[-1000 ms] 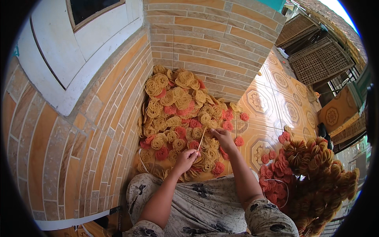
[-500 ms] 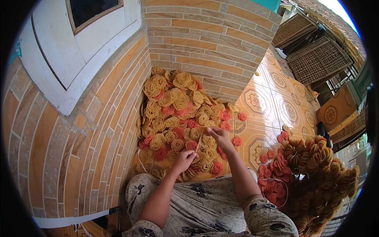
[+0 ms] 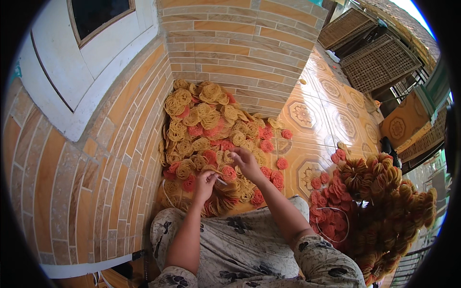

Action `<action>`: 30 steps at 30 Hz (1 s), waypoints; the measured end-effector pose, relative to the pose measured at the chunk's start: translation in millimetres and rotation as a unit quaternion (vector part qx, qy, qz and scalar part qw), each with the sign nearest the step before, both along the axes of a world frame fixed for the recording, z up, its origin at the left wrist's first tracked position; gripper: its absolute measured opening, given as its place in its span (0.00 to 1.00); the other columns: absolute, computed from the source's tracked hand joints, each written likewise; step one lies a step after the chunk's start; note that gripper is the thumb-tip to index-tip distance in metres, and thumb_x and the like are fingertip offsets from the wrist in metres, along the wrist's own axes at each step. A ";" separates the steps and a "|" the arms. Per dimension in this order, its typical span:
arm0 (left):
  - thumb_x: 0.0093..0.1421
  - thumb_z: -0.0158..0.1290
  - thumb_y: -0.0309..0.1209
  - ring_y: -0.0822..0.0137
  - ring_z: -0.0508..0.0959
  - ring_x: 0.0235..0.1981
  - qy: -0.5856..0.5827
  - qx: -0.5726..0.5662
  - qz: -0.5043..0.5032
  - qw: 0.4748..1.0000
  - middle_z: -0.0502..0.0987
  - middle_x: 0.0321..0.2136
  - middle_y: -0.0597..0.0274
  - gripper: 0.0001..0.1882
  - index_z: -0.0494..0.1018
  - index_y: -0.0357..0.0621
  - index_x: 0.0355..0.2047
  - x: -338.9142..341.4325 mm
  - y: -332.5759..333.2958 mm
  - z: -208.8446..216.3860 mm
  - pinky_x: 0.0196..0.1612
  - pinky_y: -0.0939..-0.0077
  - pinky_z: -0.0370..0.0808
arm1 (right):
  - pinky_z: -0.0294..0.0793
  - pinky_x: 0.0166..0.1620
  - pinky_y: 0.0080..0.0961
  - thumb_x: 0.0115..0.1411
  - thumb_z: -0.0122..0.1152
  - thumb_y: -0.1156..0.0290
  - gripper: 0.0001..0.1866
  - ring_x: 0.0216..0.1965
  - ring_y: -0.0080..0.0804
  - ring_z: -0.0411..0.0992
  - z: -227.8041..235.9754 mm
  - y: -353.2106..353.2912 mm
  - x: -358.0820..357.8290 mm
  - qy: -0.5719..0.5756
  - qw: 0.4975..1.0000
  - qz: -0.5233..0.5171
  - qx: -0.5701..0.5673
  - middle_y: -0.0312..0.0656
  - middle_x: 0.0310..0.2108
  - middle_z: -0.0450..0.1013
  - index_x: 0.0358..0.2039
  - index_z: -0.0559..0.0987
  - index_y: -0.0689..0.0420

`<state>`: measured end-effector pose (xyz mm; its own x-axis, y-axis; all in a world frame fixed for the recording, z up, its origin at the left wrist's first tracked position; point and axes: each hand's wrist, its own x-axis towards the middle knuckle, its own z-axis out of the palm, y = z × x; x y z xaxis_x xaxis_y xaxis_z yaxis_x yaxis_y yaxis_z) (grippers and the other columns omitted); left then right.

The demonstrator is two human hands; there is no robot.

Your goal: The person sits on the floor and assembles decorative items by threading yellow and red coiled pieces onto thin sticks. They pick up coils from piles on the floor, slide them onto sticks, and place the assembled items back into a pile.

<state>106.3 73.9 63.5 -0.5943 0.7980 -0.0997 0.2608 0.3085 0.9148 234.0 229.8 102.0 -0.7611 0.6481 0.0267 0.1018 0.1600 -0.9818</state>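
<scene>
My left hand (image 3: 206, 186) is closed in a pinch on a thin pale strip (image 3: 222, 181), whose whitish end pokes out past the fingers. A yellowish edge, perhaps of a disc, shows at its fingertips. Just below, a row of yellow and red discs (image 3: 222, 200) stands on edge, packed face to face. To the right and slightly farther off, my right hand (image 3: 247, 163) hovers over the pile with fingers bent and apart; I see nothing held in it. Beneath both hands spreads a heap of flat, coiled, noodle-like rosettes, mostly yellow (image 3: 192, 144), some coral red (image 3: 229, 173).
A tiled wall (image 3: 230, 53) backs the heap, and another wall runs along the left. At right lie red rosettes (image 3: 331, 211), a white cord loop (image 3: 348, 225) and big bunches of strung discs (image 3: 394, 211). Woven racks (image 3: 379, 62) lean farther off on the patterned tile floor.
My right hand has moved away from the yellow piece at its fingertips, now nearer the pile. My left hand has shifted left and slightly up. The whole view has turned a little.
</scene>
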 end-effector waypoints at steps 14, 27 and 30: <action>0.66 0.48 0.30 0.73 0.79 0.33 -0.198 0.100 -0.039 0.974 0.80 0.30 0.61 0.12 0.75 0.32 0.40 15.3 5.9 -11.9 0.39 0.76 0.73 | 0.75 0.35 0.36 0.51 0.66 0.69 0.14 0.28 0.41 0.76 -30.1 111.4 150.1 -0.283 0.843 -0.421 0.178 0.47 0.28 0.77 0.34 0.76 0.65; 0.66 0.50 0.31 0.75 0.76 0.25 -0.200 -0.046 -0.182 0.962 0.79 0.29 0.61 0.13 0.75 0.31 0.42 28.5 4.9 -3.9 0.30 0.79 0.72 | 0.69 0.54 0.38 0.46 0.72 0.55 0.35 0.53 0.49 0.67 -39.4 43.8 109.6 -0.444 0.836 -0.027 0.322 0.49 0.54 0.64 0.55 0.70 0.47; 0.64 0.52 0.33 0.76 0.75 0.21 -0.224 -0.015 -0.118 0.967 0.80 0.29 0.62 0.14 0.75 0.32 0.42 28.6 7.4 -4.7 0.27 0.79 0.72 | 0.70 0.52 0.41 0.45 0.74 0.56 0.33 0.51 0.49 0.68 -16.1 28.8 108.6 -0.481 0.829 0.014 0.284 0.48 0.52 0.65 0.51 0.72 0.48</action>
<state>134.9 81.3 58.8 -0.2877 0.8995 -0.3290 -0.0923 0.3158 0.9443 342.6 258.7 85.9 -0.6214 0.7206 -0.3077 0.7831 0.5840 -0.2137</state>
